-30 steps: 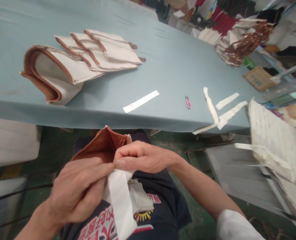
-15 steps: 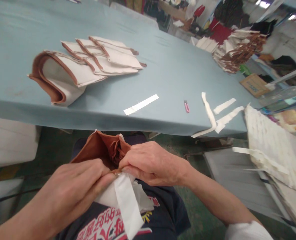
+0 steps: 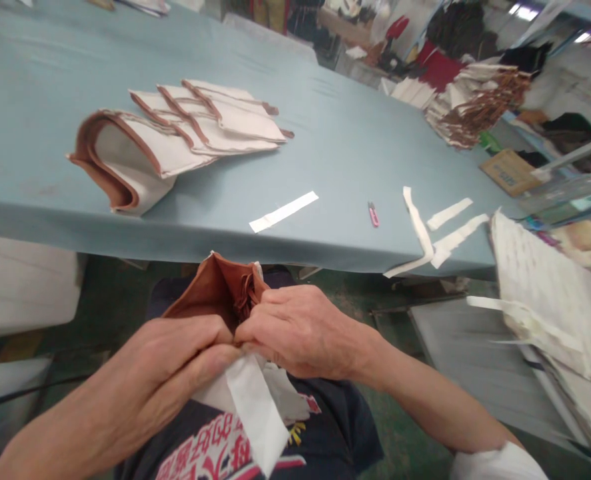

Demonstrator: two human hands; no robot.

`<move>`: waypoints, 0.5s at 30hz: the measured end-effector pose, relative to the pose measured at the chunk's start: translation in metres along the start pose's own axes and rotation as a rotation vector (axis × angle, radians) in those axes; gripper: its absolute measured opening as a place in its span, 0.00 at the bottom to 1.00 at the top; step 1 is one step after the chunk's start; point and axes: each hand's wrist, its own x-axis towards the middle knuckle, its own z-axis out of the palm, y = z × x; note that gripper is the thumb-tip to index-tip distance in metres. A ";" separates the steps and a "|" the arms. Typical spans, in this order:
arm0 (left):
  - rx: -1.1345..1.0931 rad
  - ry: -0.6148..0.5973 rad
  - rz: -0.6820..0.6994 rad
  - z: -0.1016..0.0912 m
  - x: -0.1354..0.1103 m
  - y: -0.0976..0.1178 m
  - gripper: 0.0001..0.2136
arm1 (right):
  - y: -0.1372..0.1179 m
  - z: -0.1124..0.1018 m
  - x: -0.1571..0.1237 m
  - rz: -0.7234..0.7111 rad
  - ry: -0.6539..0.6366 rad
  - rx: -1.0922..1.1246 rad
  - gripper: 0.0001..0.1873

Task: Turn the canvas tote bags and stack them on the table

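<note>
A fabric bag [image 3: 200, 287] with a brown lining and a pale outer side is held open in front of my body. My left hand [image 3: 185, 353] pinches its near rim from the left. Right beside it, my right hand [image 3: 295, 330] grips the same rim, fingertips almost touching those of the left. From under the fingers a white strip [image 3: 258, 407] hangs down over my dark printed shirt. Gathered brown cloth [image 3: 245, 297] shows inside the bag. The exact spot between the fingertips is hidden.
On the blue table [image 3: 325, 153] lie several cream bags with brown edging [image 3: 215, 120], a white strip [image 3: 284, 211], pink thread snips [image 3: 373, 215] and more strips [image 3: 420, 227]. A stack of bags [image 3: 475, 100] stands at the far right. Cream panels [image 3: 550, 293] lie at the right.
Both hands still pinch the rim, now closer together. The bag's far edge has shifted slightly right and up. The strip still hangs below the hands.
</note>
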 end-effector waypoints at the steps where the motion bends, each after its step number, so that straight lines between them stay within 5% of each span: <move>1: -0.013 0.000 0.025 0.002 0.002 0.000 0.20 | 0.001 -0.001 0.000 0.006 0.008 0.000 0.20; 9: -0.066 0.000 0.026 0.009 0.007 -0.007 0.21 | 0.023 -0.002 0.002 0.186 -0.053 0.235 0.23; 15: 0.078 0.087 0.022 0.014 -0.002 -0.008 0.21 | 0.023 -0.002 0.008 0.147 -0.110 0.318 0.16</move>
